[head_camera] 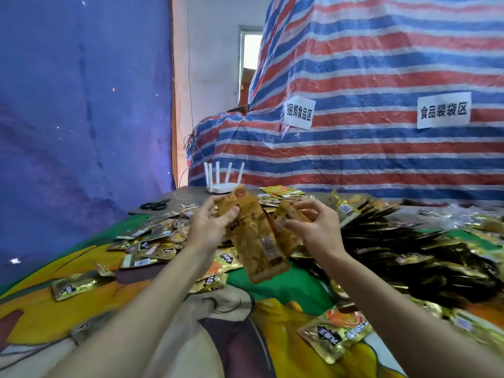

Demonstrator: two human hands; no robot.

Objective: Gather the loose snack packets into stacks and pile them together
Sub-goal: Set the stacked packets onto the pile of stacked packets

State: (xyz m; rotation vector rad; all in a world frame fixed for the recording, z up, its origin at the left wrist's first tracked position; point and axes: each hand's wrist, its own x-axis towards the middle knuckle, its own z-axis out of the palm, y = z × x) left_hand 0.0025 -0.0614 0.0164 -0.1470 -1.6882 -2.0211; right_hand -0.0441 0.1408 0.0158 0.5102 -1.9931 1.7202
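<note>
While my left hand (210, 222) grips the packet stack (256, 241) near its top, long axis hanging steeply toward me, my right hand (316, 227) pinches another packet (289, 212) just right of it.

Single head-worn wide-angle view, facing forward and down, close above the table (286, 289), striped tarp (381, 64) beyond

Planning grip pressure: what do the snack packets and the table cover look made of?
Snack packets: likely metallised plastic film, glossy; gold faces glint and crinkle. Table cover: seems printed cloth or soft vinyl, matt; flat colours, no glare.
</note>
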